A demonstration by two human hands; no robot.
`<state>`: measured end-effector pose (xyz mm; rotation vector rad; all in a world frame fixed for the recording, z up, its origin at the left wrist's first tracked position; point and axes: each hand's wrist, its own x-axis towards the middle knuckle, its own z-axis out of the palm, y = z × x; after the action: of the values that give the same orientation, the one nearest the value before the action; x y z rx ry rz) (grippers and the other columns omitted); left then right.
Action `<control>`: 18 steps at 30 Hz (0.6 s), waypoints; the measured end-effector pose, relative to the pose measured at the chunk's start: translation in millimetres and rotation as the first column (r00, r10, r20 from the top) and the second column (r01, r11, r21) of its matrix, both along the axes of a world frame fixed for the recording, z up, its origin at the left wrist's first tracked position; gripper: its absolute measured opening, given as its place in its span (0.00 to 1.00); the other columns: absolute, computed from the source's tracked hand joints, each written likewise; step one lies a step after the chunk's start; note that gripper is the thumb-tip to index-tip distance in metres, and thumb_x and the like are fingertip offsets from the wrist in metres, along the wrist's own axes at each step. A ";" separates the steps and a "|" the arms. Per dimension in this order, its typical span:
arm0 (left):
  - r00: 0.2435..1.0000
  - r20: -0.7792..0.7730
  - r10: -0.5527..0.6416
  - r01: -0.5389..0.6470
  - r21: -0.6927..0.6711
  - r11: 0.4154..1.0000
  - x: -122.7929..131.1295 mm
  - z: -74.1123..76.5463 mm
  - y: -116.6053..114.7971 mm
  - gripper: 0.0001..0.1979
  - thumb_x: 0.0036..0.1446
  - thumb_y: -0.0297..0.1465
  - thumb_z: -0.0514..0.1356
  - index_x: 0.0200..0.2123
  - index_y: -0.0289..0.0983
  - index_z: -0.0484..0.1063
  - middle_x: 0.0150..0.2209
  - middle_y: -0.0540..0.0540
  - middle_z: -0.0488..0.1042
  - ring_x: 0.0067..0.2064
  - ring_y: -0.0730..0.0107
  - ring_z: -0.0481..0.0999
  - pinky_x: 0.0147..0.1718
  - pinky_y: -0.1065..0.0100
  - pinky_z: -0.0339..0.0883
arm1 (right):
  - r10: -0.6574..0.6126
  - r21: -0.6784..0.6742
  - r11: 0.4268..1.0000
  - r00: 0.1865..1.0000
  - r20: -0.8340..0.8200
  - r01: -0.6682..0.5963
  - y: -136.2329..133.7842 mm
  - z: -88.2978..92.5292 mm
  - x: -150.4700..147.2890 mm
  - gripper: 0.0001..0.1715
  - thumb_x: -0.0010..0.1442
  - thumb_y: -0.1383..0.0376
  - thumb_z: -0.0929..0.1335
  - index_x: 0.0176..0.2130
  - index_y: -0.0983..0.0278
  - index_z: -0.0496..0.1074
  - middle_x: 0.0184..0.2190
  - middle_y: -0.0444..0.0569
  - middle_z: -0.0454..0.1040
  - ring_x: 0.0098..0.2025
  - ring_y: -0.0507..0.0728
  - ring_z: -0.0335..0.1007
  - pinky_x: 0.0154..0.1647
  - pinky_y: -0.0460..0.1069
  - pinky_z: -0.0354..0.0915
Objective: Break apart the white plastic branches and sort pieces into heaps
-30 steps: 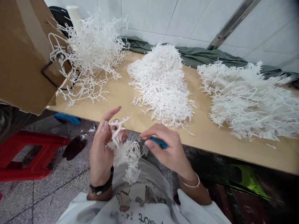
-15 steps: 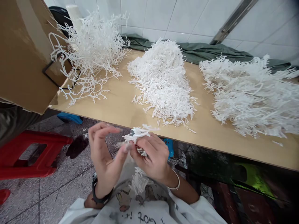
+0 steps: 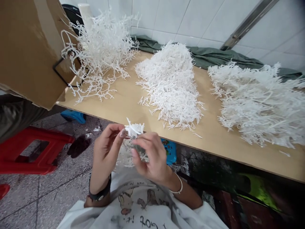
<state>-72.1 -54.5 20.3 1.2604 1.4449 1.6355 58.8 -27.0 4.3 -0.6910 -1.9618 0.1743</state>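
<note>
Head: white sprig (image 3: 134,129) points tip forward, axis unclear.

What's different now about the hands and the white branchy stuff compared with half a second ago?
The left hand, open then, has closed its fingers on the white sprig, which has shifted leftward. The right hand has loosened its pinch; whether it touches the sprig is unclear. The three white heaps on the table stayed put.

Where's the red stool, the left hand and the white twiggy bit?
Red stool (image 3: 55,136), head view: its frame.
Left hand (image 3: 105,156), head view: its middle.
White twiggy bit (image 3: 134,129), head view: its middle.
</note>
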 end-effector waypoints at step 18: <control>0.869 0.390 -0.305 0.343 -0.028 0.939 3.2 -11.9 15.2 0.08 0.61 0.37 0.59 0.35 0.39 0.68 0.28 0.52 0.64 0.25 0.78 0.59 0.23 0.77 0.58 | 0.194 -0.511 0.845 0.981 0.014 -0.159 20.2 13.8 13.6 0.14 0.62 0.56 0.64 0.32 0.64 0.64 0.21 0.41 0.61 0.22 0.48 0.57 0.24 0.45 0.53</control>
<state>-68.9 -39.3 8.5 0.9966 0.9985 1.4602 72.3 -6.8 18.1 -0.8564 -2.0565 0.8188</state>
